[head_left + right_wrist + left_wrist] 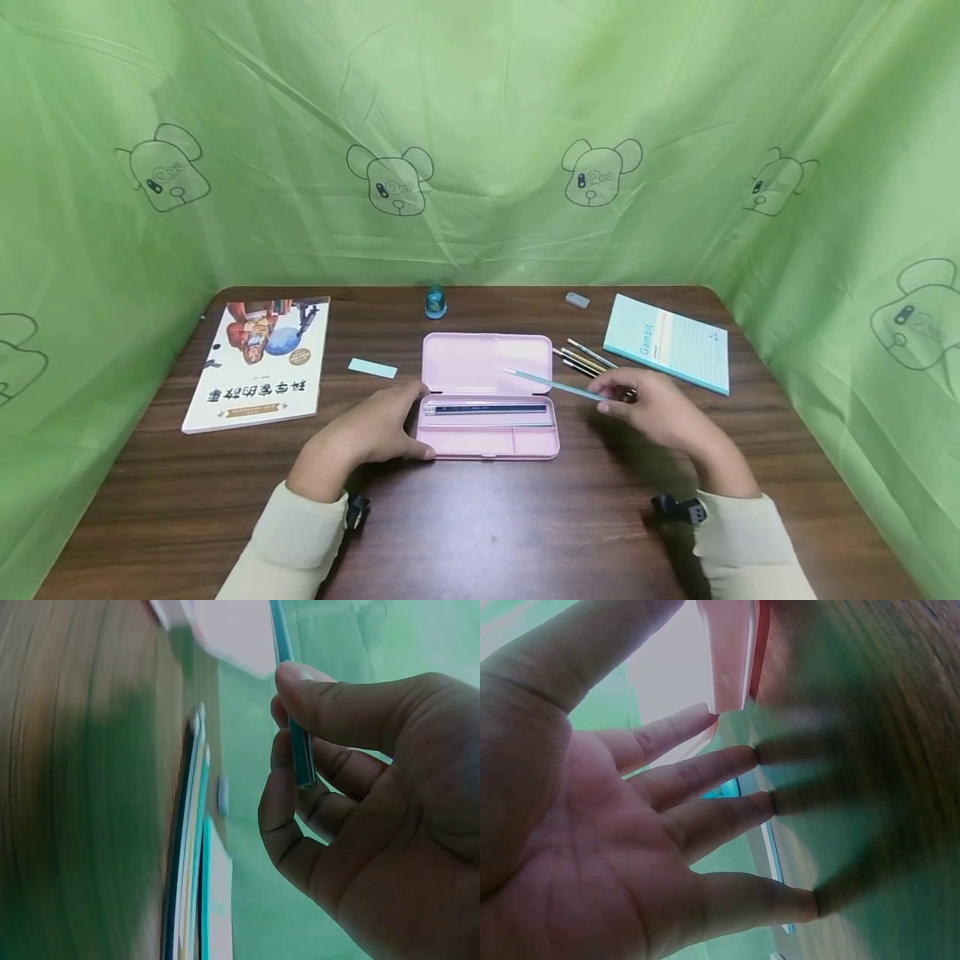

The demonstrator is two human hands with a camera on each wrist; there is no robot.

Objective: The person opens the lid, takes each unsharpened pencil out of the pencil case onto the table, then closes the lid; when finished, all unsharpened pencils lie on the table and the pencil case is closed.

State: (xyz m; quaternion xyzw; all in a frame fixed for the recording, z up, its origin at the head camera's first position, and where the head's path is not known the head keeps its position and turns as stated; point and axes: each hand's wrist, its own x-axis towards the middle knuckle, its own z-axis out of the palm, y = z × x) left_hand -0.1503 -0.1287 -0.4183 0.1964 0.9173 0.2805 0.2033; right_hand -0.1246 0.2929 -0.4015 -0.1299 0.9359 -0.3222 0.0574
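Note:
A pink pencil case lies with its lid folded back. Inside are a dark pencil and a thin pale teal one. My left hand spans the case's left end, thumb near the front corner. Its fingers are straight and spread in the left wrist view, with a fingertip against the case edge. Between thumb and fingers my right hand pinches a teal pencil near one end. The pencil slants up over the case's right side, its pale tip in front of the lid.
Several loose pencils lie beyond my right hand, beside a teal notebook. A grey eraser and a blue sharpener sit at the back. On the left are a pale teal strip and a white book.

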